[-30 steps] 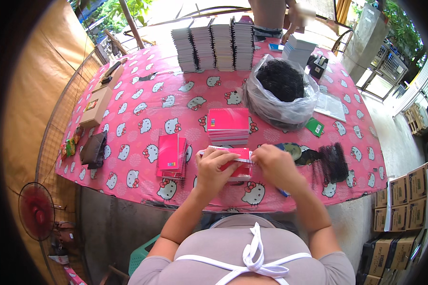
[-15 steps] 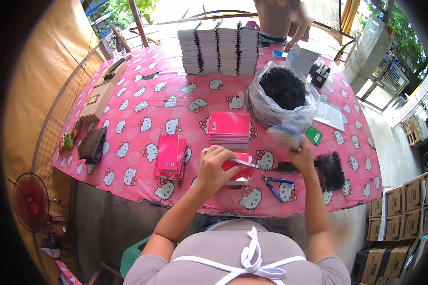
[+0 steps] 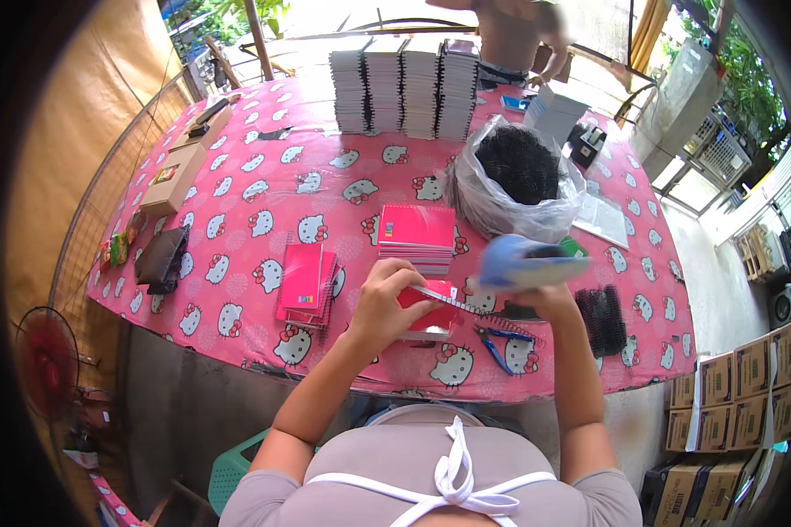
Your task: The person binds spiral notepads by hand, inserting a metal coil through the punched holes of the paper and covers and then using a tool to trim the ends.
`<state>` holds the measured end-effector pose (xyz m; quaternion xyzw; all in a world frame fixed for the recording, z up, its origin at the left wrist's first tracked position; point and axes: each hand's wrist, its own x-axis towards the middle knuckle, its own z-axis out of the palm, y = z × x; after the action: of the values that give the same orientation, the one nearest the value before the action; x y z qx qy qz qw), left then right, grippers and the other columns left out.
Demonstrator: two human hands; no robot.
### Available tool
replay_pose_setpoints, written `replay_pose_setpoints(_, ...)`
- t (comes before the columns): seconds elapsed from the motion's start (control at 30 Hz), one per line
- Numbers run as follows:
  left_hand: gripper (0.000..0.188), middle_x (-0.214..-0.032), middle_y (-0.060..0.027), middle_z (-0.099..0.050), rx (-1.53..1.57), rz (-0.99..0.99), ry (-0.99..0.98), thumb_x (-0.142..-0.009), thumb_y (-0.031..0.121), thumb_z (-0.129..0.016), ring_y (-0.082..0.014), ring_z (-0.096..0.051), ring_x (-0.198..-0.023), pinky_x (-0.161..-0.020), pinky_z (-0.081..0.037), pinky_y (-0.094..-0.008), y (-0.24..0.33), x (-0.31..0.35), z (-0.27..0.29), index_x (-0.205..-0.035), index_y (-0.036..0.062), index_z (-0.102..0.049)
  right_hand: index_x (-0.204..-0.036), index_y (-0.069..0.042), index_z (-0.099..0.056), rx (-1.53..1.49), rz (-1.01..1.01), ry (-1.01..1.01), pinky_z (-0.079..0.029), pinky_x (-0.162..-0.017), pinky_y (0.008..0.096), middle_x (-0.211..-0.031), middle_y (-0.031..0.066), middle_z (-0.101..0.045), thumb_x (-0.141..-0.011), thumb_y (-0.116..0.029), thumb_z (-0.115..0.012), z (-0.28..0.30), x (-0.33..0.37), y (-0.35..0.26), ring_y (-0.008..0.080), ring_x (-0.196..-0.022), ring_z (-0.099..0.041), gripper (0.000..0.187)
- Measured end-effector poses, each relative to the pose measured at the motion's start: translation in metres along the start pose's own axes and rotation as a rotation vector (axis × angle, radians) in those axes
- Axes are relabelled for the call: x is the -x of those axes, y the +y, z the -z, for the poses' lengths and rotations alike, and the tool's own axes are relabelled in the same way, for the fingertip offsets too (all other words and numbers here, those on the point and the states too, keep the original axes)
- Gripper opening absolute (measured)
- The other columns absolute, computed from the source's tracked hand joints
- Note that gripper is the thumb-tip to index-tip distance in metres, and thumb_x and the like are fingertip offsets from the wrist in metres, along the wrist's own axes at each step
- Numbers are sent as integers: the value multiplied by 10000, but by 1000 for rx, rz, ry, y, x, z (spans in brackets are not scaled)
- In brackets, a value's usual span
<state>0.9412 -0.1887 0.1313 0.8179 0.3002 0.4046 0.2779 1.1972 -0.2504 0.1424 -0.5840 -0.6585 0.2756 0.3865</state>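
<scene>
My left hand (image 3: 385, 303) is closed on a red-covered notebook (image 3: 432, 323), its punched edge tilted up. A black spiral binding coil (image 3: 488, 313) runs from that edge toward my right hand (image 3: 549, 303). My right hand is closed around a rounded blue-and-white thing (image 3: 518, 263), blurred by motion; its exact kind is unclear. Blue-handled cutting pliers (image 3: 501, 348) lie just in front of the coil. A stack of pink notebooks (image 3: 417, 230) stands beyond my left hand, and a smaller pile (image 3: 304, 279) lies to its left.
A bundle of black coils (image 3: 601, 321) lies at right. Behind it stands a plastic bag (image 3: 510, 218) filled with black coils. Tall notebook stacks (image 3: 402, 88) stand at the back. Cardboard boxes (image 3: 174, 180) sit along the left edge. Another person (image 3: 511, 39) stands beyond the table.
The blue-and-white thing in my right hand has turned and shows more of its side. My right hand has shifted slightly down and left. My left hand keeps its hold on the notebook.
</scene>
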Motion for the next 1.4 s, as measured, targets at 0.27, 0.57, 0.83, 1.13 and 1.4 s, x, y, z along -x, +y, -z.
replay_pose_setpoints(0.27,325,-959,-69,-599,126,89,129,-614,134,-837,-235,-589,-941,-817,-477,-342,-14,4,-2,-866,53,-649,-977,-20,-605,-436,56,-148,-486,-716,305,-820,39,-639,-602,50,-663,-7,-8,-3,151,-766,-597,386)
replay_pose_setpoints(0.57,255,-960,-23,-646,770,375,210,-776,-49,-697,-66,-587,-917,-790,-483,-223,-22,17,-6,-1008,38,-634,-922,-27,-606,15,-25,-18,-475,-695,267,-801,10,-623,-613,26,-690,-21,-27,2,106,-775,-584,324)
replay_pose_setpoints(0.83,304,-1040,-102,-650,816,338,142,-778,-135,-637,-150,-628,-948,-783,-553,-261,-50,32,2,-1056,-11,-636,-973,-32,-558,371,-150,199,-489,-749,419,-956,170,-626,-664,-59,-645,-27,-18,12,373,-901,-600,322)
replay_pose_setpoints(1.13,223,-944,-132,-672,400,-153,162,-733,-116,-678,-206,-656,-896,-749,-550,-298,12,10,21,-915,12,-656,-1154,-13,-534,817,-163,377,-374,-975,494,-1266,189,-454,-748,-369,-708,-63,87,71,399,-1197,-420,567)
replay_pose_setpoints(1.4,237,-935,-112,-680,187,-58,146,-715,-87,-705,-192,-667,-859,-678,-549,-289,5,49,-16,-925,20,-676,-1155,-27,-557,358,-323,253,-398,-883,455,-1118,175,-537,-807,-285,-665,-87,128,47,344,-1051,-501,447)
